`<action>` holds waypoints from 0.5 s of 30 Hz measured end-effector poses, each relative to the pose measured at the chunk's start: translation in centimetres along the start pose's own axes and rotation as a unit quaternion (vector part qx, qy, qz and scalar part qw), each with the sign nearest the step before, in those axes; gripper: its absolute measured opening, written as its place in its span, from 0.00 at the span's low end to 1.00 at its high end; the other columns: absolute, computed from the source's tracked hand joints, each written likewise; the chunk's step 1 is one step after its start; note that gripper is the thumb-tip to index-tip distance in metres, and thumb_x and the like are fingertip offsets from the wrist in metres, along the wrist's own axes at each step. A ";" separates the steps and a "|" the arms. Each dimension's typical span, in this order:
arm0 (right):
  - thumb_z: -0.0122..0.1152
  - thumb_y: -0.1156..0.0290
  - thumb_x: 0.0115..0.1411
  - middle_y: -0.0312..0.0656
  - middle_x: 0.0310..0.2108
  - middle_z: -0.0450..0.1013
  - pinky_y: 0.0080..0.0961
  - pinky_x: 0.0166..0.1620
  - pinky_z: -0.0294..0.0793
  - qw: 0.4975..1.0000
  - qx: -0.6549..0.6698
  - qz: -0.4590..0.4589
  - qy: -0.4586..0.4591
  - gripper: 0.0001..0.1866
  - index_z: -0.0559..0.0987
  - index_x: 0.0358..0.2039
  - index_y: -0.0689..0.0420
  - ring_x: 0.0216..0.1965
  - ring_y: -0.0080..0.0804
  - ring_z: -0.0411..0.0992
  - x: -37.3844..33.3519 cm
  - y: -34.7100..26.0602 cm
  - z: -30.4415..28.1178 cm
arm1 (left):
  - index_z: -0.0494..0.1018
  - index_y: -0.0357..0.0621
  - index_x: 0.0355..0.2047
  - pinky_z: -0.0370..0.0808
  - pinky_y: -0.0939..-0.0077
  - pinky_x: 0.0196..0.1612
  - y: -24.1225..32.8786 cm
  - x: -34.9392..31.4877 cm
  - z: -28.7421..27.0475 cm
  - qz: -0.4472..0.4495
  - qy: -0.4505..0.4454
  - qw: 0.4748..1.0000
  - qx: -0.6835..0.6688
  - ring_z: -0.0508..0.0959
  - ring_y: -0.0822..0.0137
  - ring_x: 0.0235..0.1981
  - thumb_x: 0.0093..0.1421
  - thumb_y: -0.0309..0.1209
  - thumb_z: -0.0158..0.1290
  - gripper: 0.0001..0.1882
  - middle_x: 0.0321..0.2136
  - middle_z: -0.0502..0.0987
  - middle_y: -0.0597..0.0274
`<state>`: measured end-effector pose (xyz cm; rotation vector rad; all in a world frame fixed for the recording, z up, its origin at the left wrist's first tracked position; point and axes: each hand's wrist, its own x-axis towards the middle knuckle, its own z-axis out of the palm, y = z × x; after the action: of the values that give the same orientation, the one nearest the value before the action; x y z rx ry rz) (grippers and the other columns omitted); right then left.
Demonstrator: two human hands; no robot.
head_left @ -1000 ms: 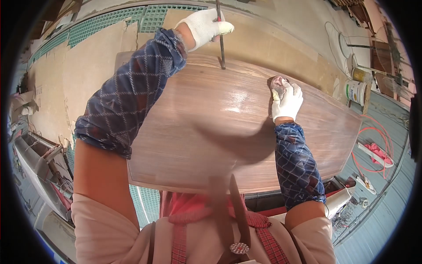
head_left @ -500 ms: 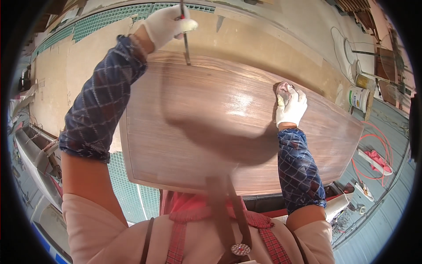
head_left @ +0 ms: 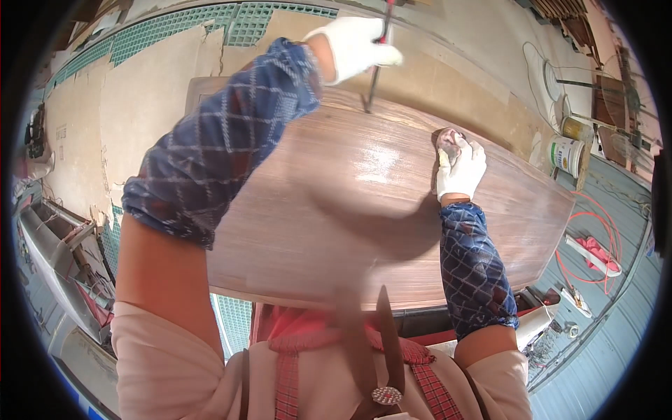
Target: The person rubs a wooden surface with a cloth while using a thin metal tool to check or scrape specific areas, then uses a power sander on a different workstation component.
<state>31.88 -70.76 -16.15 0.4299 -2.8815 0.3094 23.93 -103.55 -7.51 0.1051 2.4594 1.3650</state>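
Observation:
A long wood-grained panel (head_left: 336, 245) lies across in front of me, with a glossy patch and my arm's shadow on its surface. Over its far edge, my left hand (head_left: 355, 50) in a white glove is closed around a thin dark stick-like tool with a red part (head_left: 378, 70). The tool slants down and its lower tip is at or just above the panel's far border; contact cannot be made out. My right hand (head_left: 462, 169), also gloved in white, presses a wadded brownish-pink rag (head_left: 449, 142) on the panel near the far right edge.
Brown cardboard sheets (head_left: 150, 105) lie over green grating (head_left: 161, 38) beyond and left of the panel. A white bucket (head_left: 565, 155) stands at the far right, beside an orange hose (head_left: 595, 213) on the floor. Silver-grey parts (head_left: 59, 262) lie at the left.
My left hand has moved right along the panel's far edge with the tool. My right hand and the rag have stayed in nearly the same spot.

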 end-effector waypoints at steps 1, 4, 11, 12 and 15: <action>0.68 0.62 0.49 0.48 0.47 0.67 0.43 0.52 0.62 1.000 -0.001 -0.001 0.002 0.25 0.74 0.48 0.50 0.49 0.48 0.65 0.1 0.0 -0.1 | 0.74 0.38 0.37 0.76 0.75 0.34 -1.1 -0.5 -0.7 0.019 0.015 0.999 -0.026 0.76 0.72 0.30 0.60 0.41 0.57 0.17 0.29 0.75 0.63; 0.68 0.62 0.49 0.48 0.47 0.67 0.43 0.52 0.62 1.000 -0.014 -0.009 0.011 0.25 0.74 0.48 0.51 0.49 0.49 0.65 0.2 -0.2 -0.1 | 0.73 0.40 0.34 0.71 0.80 0.33 -4.2 -5.2 -5.3 0.006 0.078 0.997 -0.018 0.72 0.74 0.27 0.62 0.38 0.55 0.12 0.26 0.72 0.66; 0.66 0.63 0.49 0.44 0.43 0.70 0.45 0.48 0.66 0.995 0.018 -0.093 -0.019 0.21 0.74 0.45 0.47 0.46 0.48 0.68 2.6 -8.3 1.1 | 0.72 0.36 0.34 0.70 0.78 0.38 -8.3 -27.4 -7.4 -0.071 0.448 0.854 -0.256 0.72 0.74 0.30 0.63 0.31 0.52 0.09 0.26 0.72 0.63; 0.67 0.64 0.47 0.46 0.40 0.70 0.45 0.46 0.67 0.987 0.059 -0.137 -0.059 0.23 0.74 0.46 0.47 0.43 0.50 0.68 3.9 -12.8 1.3 | 0.70 0.37 0.35 0.69 0.77 0.40 -8.4 -31.8 -6.4 -0.078 0.467 0.834 -0.283 0.71 0.73 0.31 0.64 0.31 0.51 0.08 0.27 0.72 0.62; 0.66 0.60 0.49 0.41 0.43 0.69 0.42 0.47 0.65 0.970 0.057 -0.236 -0.030 0.23 0.73 0.47 0.43 0.46 0.45 0.66 5.7 -22.2 3.5 | 0.69 0.38 0.37 0.70 0.72 0.38 -9.1 -41.2 -1.3 -0.151 0.545 0.719 -0.404 0.71 0.70 0.28 0.65 0.32 0.50 0.08 0.25 0.72 0.61</action>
<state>32.79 -93.83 -14.25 1.1330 -2.7096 0.3808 63.25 -118.54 -4.37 -1.6404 1.9872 2.6266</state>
